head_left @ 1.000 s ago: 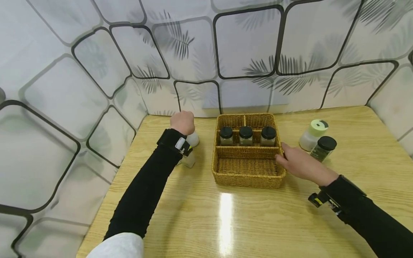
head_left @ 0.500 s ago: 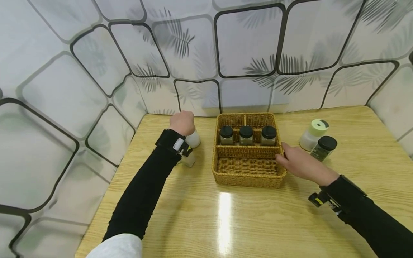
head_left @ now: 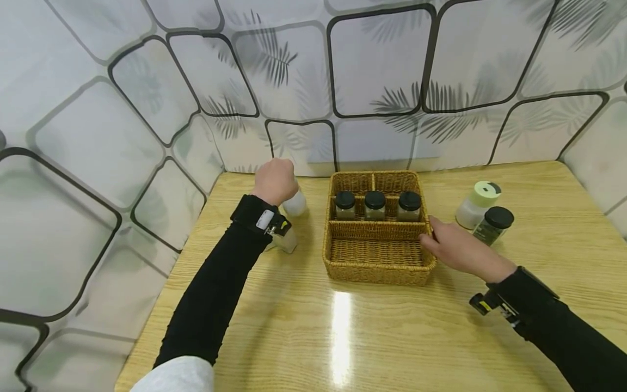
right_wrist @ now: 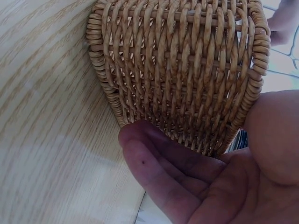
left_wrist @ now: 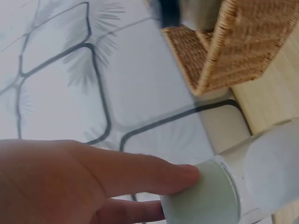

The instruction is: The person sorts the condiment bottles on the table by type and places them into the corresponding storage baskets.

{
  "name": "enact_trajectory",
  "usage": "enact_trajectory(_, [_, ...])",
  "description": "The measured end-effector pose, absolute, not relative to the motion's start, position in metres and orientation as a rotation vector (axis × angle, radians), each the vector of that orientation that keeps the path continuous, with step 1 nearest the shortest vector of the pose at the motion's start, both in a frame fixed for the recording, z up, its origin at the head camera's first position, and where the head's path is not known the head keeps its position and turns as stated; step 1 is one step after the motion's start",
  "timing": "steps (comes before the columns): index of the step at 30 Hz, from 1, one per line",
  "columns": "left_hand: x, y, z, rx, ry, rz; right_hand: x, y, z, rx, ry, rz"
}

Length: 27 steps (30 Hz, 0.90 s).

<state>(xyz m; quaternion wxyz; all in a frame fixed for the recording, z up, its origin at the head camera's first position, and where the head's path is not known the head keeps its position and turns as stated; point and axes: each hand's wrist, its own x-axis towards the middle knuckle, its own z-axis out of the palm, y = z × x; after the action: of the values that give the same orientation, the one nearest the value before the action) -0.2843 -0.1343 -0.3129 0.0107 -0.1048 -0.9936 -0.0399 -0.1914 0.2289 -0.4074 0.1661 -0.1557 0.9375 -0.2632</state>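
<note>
In the head view, my left hand point(head_left: 275, 181) is left of a woven basket point(head_left: 379, 275). It pinches the pale green lid point(left_wrist: 205, 196) of a whitish jar point(head_left: 295, 203), which the left wrist view shows tilted. My right hand point(head_left: 455, 246) grips the basket's right side. Its thumb hooks over the rim and its fingers lie against the outer wicker wall point(right_wrist: 177, 70). Three jars with black lids point(head_left: 374, 200) stand in the basket's middle row. The front compartment point(head_left: 377, 252) and the two back ones hold nothing visible.
On the right stand a jar with a light green lid point(head_left: 479, 204) and a black-lidded jar point(head_left: 493, 224). A pale block-like item point(head_left: 288, 240) is partly hidden under my left wrist. Patterned cloth point(head_left: 377, 60) borders the wooden table point(head_left: 392, 337) behind and at the sides.
My left hand has risen slightly, with the whitish jar moving up a little too. The right hand and the basket hold their place.
</note>
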Motion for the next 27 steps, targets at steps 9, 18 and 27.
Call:
enact_trajectory(9, [-0.268, -0.131, -0.291, -0.357, -3.029, -0.200, -0.191, 0.229, -0.407, -0.446, 2.666, -0.752])
enact_trajectory(18, [-0.249, -0.121, -0.271, -0.364, -3.010, -0.251, -0.191, 0.230, -0.405, -0.448, 2.668, -0.754])
enact_trajectory(27, [-0.229, -0.111, -0.257, -0.399, -2.939, -0.252, -0.192, 0.230, -0.408, -0.445, 2.663, -0.754])
